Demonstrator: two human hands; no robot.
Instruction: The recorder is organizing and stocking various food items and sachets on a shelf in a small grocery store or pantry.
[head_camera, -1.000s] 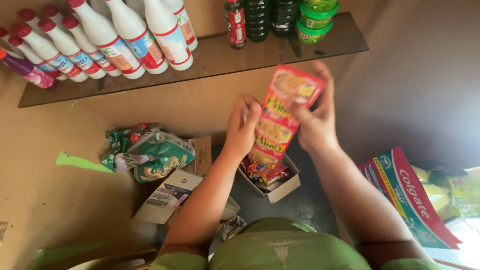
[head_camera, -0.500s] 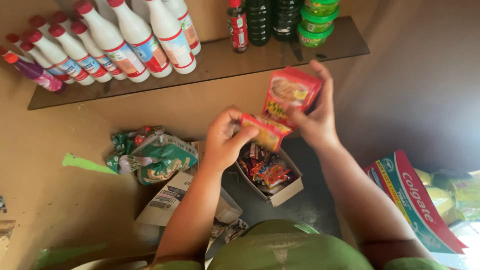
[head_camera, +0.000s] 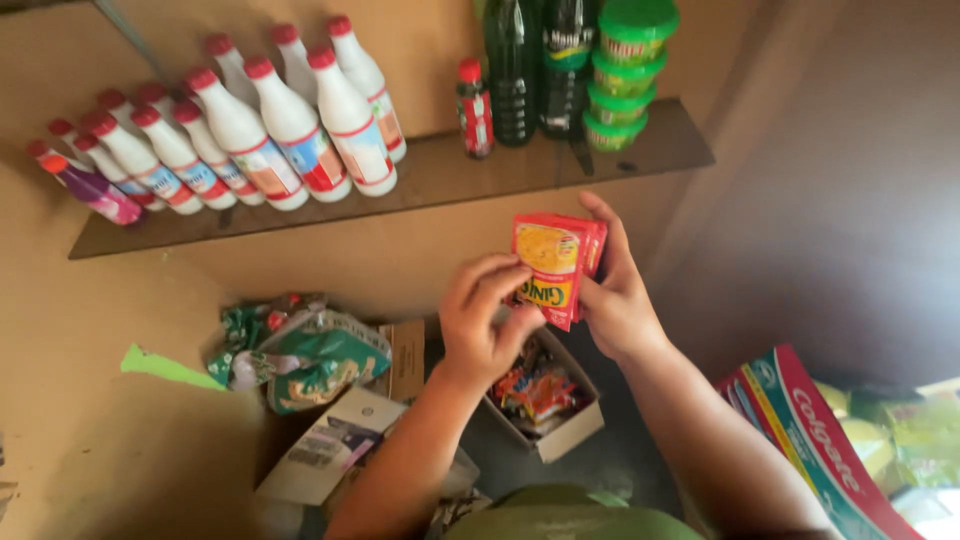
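Observation:
A small stack of red and yellow sachets (head_camera: 552, 265) is held up in front of the wall between both hands. My right hand (head_camera: 615, 295) grips the stack from its right side and behind. Fingers of my left hand (head_camera: 485, 320) pinch its lower left edge. Directly below the hands stands an open cardboard box (head_camera: 562, 430) with more colourful sachets inside.
A wall shelf (head_camera: 450, 175) carries several white bottles with red caps (head_camera: 300, 130), a purple bottle (head_camera: 90, 190), dark bottles (head_camera: 540, 70) and stacked green-lidded tubs (head_camera: 620, 75). Green packets (head_camera: 300, 355) and flat cartons (head_camera: 330, 450) lie at left. Toothpaste boxes (head_camera: 820, 440) sit at right.
The long strip of sachets that hung down has been folded up into a compact stack. Both hands have come closer together around it, slightly lower.

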